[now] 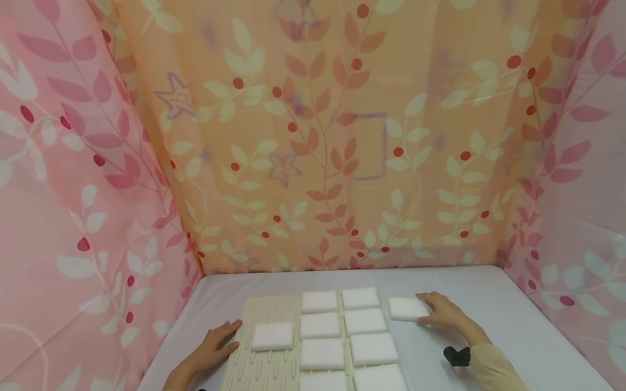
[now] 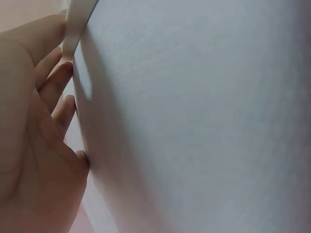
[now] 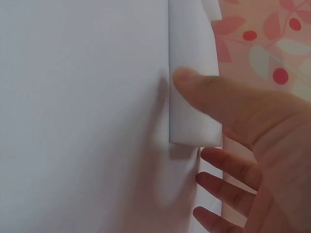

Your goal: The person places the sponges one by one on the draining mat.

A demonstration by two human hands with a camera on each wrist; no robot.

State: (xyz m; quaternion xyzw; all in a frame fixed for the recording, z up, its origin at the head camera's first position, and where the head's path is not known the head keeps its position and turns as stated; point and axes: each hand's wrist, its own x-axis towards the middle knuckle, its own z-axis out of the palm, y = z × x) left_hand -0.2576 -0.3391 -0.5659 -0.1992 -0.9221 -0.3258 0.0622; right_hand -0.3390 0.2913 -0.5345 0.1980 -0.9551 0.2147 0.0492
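A pale ribbed board (image 1: pixel 276 309) lies on the table, with white sponges (image 1: pixel 323 353) set in two columns on its right part. Another sponge (image 1: pixel 273 336) rests on its left part. My left hand (image 1: pixel 207 347) is at the board's left edge, fingers spread. In the left wrist view, the fingertips (image 2: pixel 65 70) touch that edge. Right of the board, my right hand (image 1: pixel 447 313) holds a single white sponge (image 1: pixel 407 308) by its right end. The right wrist view has the thumb against the side of this sponge (image 3: pixel 192 43); the other fingers are lower, partly hidden.
A white cloth (image 1: pixel 440 277) covers the table. Patterned curtains hang close around it: an orange one (image 1: pixel 313 217) behind, pink ones at the left (image 1: pixel 122 228) and right (image 1: pixel 572 206). A black wrist strap piece (image 1: pixel 457 356) shows at the right sleeve.
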